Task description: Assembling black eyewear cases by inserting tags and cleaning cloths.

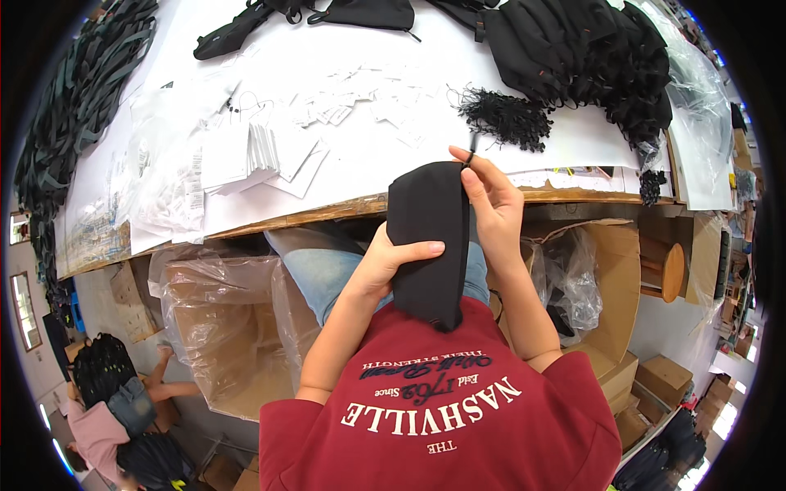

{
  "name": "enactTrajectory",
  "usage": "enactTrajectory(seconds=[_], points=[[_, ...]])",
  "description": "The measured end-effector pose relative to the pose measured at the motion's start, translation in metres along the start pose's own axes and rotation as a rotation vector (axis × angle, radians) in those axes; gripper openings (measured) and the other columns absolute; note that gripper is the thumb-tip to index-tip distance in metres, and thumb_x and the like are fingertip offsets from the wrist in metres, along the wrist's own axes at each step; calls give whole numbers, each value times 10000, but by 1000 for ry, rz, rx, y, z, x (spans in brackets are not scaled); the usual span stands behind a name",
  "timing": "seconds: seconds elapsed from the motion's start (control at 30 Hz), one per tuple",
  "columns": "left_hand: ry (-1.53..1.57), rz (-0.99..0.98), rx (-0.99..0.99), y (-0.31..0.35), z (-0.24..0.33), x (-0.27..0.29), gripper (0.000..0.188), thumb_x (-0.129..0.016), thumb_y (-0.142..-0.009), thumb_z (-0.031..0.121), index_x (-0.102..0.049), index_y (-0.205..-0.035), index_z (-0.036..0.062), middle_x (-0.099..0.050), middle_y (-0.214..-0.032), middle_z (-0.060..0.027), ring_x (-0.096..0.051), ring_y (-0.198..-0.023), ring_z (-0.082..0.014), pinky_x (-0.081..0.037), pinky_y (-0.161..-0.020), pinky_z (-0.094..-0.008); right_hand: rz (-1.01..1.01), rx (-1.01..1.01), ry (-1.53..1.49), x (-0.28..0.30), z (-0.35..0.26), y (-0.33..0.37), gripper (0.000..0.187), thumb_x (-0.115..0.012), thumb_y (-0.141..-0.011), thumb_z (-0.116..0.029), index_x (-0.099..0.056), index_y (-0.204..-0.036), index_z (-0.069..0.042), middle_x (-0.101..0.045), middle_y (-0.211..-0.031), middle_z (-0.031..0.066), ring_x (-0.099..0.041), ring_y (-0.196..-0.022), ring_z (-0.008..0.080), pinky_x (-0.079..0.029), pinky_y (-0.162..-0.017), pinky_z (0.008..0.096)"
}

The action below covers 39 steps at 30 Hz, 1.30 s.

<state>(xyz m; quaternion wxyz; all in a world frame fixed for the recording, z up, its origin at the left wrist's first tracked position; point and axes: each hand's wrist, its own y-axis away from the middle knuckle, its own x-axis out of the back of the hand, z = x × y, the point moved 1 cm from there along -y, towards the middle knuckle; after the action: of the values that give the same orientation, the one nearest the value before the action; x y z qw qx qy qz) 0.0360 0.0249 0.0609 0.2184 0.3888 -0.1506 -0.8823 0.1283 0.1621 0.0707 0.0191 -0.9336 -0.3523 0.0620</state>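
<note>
A black fabric pouch (426, 200) hangs upright over my lap, just in front of the table edge. My left hand (385, 263) grips its left side, thumb lying across the front and fingers behind. At the pouch's upper right corner, my right hand (496, 200) pinches a short black pull cord (472, 144) between thumb and fingers. The cord's tip sticks up above the fingers and looks slightly blurred. A heap of loose black cords (512, 121) lies on the table beyond my right hand.
More black pouches (577, 49) are piled at the far right of the white table (368, 176). Stacked white cards (260, 154) and scattered tags lie left. Plastic-lined cardboard boxes (233, 327) (616, 282) flank my legs. Another person (102, 430) is at lower left.
</note>
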Motion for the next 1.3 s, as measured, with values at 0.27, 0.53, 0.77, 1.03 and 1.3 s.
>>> enactTrajectory(seconds=[0.27,0.53,0.77,1.03,1.3], points=[[130,123,-7,-7,-7,7,342,-711,-761,85,-594,-1068,-7,-645,-907,-64,-635,-767,-141,-531,-690,-264,60,333,459,-1,-11,11,82,-697,-765,-29,-641,-823,-13,-624,-823,58,-561,-801,192,-433,-750,284],[548,35,-47,-14,7,51,197,-603,-863,123,-646,-991,-20,-695,-890,-127,-683,-748,-207,-577,-692,-321,-421,78,278,-10,-23,44,103,-740,-719,-97,-667,-776,-52,-611,-815,20,-502,-844,199,-409,-796,311],[612,-17,-49,-17,0,61,210,-554,-917,183,-627,-966,-7,-669,-851,-174,-675,-705,-233,-586,-616,-337,-486,43,262,-11,-23,47,96,-728,-739,-100,-663,-786,-48,-610,-840,22,-488,-878,206,-408,-822,320],[335,298,-198,-7,13,31,301,-574,-907,192,-565,-1138,-1,-630,-1105,-101,-610,-1004,-186,-497,-870,-347,-333,397,933,-12,-39,37,487,-704,-783,-181,-513,-1226,-115,-478,-1208,108,-452,-1118,291,-345,-951,409],[263,79,-221,10,5,35,407,-545,-938,257,-440,-1274,53,-488,-1273,-90,-517,-1115,-187,-445,-908,-314,-343,360,710,2,-31,24,692,-708,-594,27,-529,-1244,-129,-625,-930,107,-602,-818,292,-481,-749,353]])
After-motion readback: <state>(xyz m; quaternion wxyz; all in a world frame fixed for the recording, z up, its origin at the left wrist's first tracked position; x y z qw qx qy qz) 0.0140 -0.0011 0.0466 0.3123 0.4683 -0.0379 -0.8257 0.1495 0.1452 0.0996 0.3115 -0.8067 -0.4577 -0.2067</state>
